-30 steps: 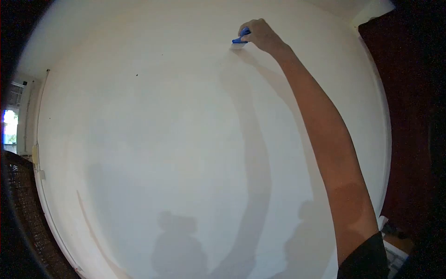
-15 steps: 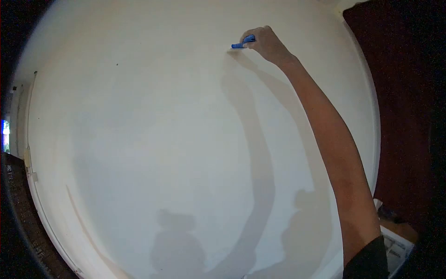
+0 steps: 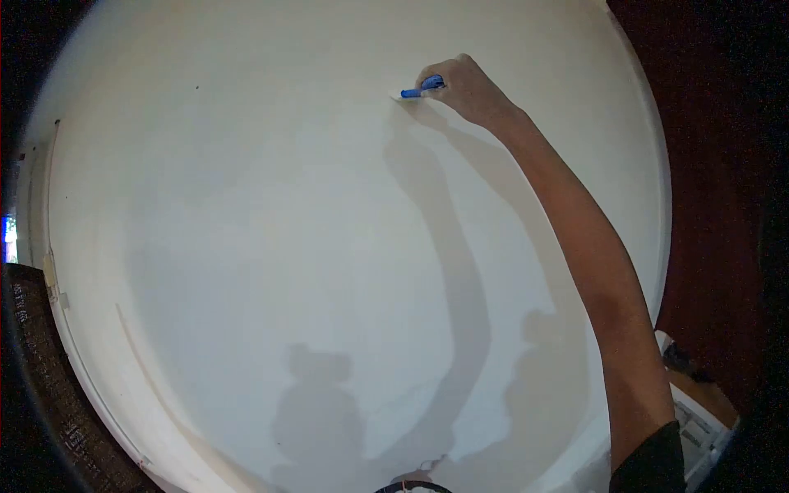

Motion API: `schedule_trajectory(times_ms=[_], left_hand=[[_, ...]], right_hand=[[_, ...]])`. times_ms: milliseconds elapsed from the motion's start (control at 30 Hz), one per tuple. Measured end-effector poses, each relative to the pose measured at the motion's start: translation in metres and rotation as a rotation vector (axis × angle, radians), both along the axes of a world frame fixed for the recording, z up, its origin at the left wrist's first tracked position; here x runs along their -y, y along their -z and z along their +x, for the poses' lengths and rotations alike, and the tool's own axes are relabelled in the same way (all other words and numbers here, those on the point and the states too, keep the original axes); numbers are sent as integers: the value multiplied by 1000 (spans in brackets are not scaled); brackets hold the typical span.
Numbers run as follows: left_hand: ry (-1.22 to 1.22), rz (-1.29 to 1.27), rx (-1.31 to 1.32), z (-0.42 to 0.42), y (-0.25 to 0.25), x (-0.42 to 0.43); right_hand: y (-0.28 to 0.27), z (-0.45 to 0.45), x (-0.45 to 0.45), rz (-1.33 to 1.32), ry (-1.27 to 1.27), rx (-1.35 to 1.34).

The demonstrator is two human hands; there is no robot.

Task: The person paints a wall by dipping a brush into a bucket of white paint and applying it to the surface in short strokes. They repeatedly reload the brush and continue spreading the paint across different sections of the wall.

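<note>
A small blue-handled brush is held in my right hand, whose fingers are wrapped round the handle. Its pale bristles touch or nearly touch the upper part of the white wall. My arm reaches up from the lower right, with a dark sleeve at the bottom. At the bottom centre, the curved dark rim of a round object shows, with something small and pale just above it. I cannot make out whether that is part of my left hand.
A dark red curtain or panel hangs along the right. Below it lies a white framed item. On the lower left stands a dark woven surface, beneath a bright window. Shadows fall across the wall.
My right hand and the brush have moved slightly down the wall. The view has tilted down and shifted right, and the dark round rim has come into view at the bottom.
</note>
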State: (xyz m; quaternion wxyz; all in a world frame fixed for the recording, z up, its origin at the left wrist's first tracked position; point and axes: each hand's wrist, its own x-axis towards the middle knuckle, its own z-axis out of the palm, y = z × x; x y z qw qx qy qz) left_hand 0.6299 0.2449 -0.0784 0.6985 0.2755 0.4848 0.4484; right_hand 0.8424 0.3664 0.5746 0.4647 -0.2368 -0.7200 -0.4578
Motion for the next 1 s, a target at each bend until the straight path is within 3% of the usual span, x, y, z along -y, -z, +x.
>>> schedule_trajectory(times_ms=[67,167,300,367,400,467,500,667,700,767,900,967,1000], left_hand=[[-56,66,-14,2,-4,6],[-70,118,16,3,4,7],[-120,219,26,9,-8,22],[-103,327,15,4,-28,27],[-109,311,15,0,-13,23],[15,142,257,-15,15,8],[-69,158,85,-13,9,8],[-31,155,170,-31,-4,14],[-50,126,168,-33,-7,10],[-43,99,193,-40,5,6],[-9,76,209,-27,13,29],[-19,65,214,-28,19,34],[-23,64,211,-29,19,34]], right_hand=[[12,5,-9,110,12,68],[41,-2,2,69,65,108],[97,-6,28,-134,89,136],[100,-13,47,-240,4,45],[113,-10,38,-256,-2,48],[132,-11,12,35,-83,26],[132,-16,10,19,-84,28],[153,-36,14,-366,117,28],[156,-42,12,-355,112,32],[169,-53,1,-220,-164,-40],[191,-41,27,-142,-139,-55],[190,-52,42,-396,-18,-96],[192,-58,42,-393,-19,-93]])
